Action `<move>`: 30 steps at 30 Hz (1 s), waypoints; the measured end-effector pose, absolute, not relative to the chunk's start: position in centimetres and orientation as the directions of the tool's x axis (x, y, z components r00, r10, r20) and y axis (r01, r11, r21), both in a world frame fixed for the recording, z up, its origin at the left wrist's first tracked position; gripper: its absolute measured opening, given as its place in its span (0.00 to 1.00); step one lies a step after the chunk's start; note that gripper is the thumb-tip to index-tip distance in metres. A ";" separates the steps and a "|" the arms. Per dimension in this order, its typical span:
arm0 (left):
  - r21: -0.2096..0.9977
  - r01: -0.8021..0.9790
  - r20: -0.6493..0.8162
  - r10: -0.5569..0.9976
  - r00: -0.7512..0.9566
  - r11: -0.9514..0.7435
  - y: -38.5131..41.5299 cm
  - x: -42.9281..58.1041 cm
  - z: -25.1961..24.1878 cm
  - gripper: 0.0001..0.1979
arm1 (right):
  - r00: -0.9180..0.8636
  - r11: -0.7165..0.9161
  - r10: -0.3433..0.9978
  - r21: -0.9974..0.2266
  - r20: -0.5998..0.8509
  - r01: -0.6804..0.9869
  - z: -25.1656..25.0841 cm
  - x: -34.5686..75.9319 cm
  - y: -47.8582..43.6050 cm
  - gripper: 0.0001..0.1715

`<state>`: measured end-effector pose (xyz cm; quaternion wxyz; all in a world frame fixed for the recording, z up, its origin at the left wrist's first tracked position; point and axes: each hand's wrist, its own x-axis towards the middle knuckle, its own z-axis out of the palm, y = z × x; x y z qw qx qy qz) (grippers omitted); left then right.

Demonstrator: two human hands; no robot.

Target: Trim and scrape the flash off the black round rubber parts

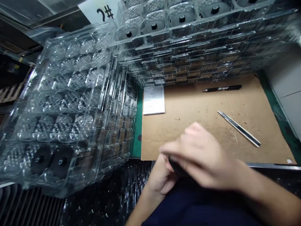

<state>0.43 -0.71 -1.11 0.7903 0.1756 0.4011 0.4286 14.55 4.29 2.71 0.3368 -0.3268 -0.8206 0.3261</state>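
My right hand is blurred with motion and curves over a dark rounded object just above my lap. My left hand sits under it, against the same object. Most of the object is hidden by my fingers, so its exact form cannot be made out. Both hands are at the near edge of a brown cardboard sheet. Black round parts lie in the pockets of a transparent plastic tray to my left.
Stacked transparent trays stand to the left and along the back, holding round dark-centred parts. On the cardboard lie a black pen, a utility knife and a printed paper sheet. A green mat lies underneath. A "2#" label stands behind.
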 end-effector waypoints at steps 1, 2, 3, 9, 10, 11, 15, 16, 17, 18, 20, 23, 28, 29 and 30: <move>0.561 -0.573 -0.478 0.799 0.365 0.597 -0.7 0.4 -1.1 0.24 | -0.473 0.465 0.837 -0.813 0.275 0.349 1.9 15.1 4.8 0.14; 0.495 -0.610 -0.463 0.782 0.417 0.618 -0.7 0.2 -1.0 0.27 | -0.369 0.335 0.910 -0.860 0.188 0.386 0.8 15.9 5.4 0.14; 0.426 -0.644 -0.446 0.767 0.461 0.635 -0.8 0.1 -1.0 0.29 | -0.269 0.207 0.959 -0.877 0.094 0.433 -0.5 16.7 6.0 0.14; 0.216 -0.710 -0.388 0.726 0.568 0.671 -0.7 -0.3 -1.5 0.29 | -0.180 0.135 0.984 -0.652 -0.002 0.746 -7.8 21.2 6.2 0.15; 0.208 -0.710 -0.378 0.725 0.577 0.673 -0.6 -0.3 -1.6 0.29 | -0.144 0.129 0.989 -0.635 0.028 0.762 -8.4 22.0 5.8 0.16; 0.206 -0.709 -0.368 0.725 0.582 0.675 -0.6 -0.4 -1.7 0.29 | -0.104 0.118 0.993 -0.619 0.059 0.776 -8.9 22.8 5.3 0.17; 0.206 -0.704 -0.370 0.720 0.587 0.679 -0.5 -0.5 -1.9 0.29 | 0.126 -0.028 0.981 -0.530 0.149 0.848 -10.1 26.4 3.7 0.23; 0.202 -0.701 -0.380 0.715 0.587 0.684 -0.5 -0.6 -2.0 0.30 | 0.193 -0.097 0.969 -0.480 0.155 0.872 -10.4 27.0 3.5 0.24; 0.198 -0.696 -0.390 0.707 0.590 0.690 -0.5 -0.6 -2.0 0.30 | 0.258 -0.167 0.952 -0.429 0.164 0.888 -10.8 27.4 3.3 0.26; 0.197 -0.686 -0.397 0.697 0.598 0.701 -0.5 -0.7 -2.1 0.32 | 0.314 -0.224 0.933 -0.398 0.175 0.890 -11.2 27.7 3.1 0.27; 0.202 -0.661 -0.402 0.677 0.616 0.722 -0.4 -0.6 -2.0 0.33 | 0.375 -0.270 0.907 -0.418 0.190 0.867 -11.8 27.6 3.0 0.25; 0.243 -0.628 -0.405 0.666 0.627 0.739 -0.3 -0.4 -1.8 0.34 | 0.393 -0.241 0.899 -0.529 0.194 0.813 -12.0 27.1 3.2 0.20; 0.887 -0.333 -0.234 0.932 0.276 0.321 -0.5 -0.2 -2.2 0.30 | 0.384 -0.182 0.914 -0.716 0.129 0.674 -9.5 25.1 3.1 0.21; 0.985 -0.133 -0.083 0.979 0.186 0.109 -0.5 -0.2 -2.4 0.35 | 0.356 -0.161 0.929 -0.756 0.101 0.635 -8.6 24.4 2.8 0.20; 0.994 0.071 0.075 0.988 0.136 -0.085 -0.4 -0.2 -2.7 0.41 | 0.315 -0.140 0.947 -0.793 0.069 0.593 -7.7 23.6 2.4 0.19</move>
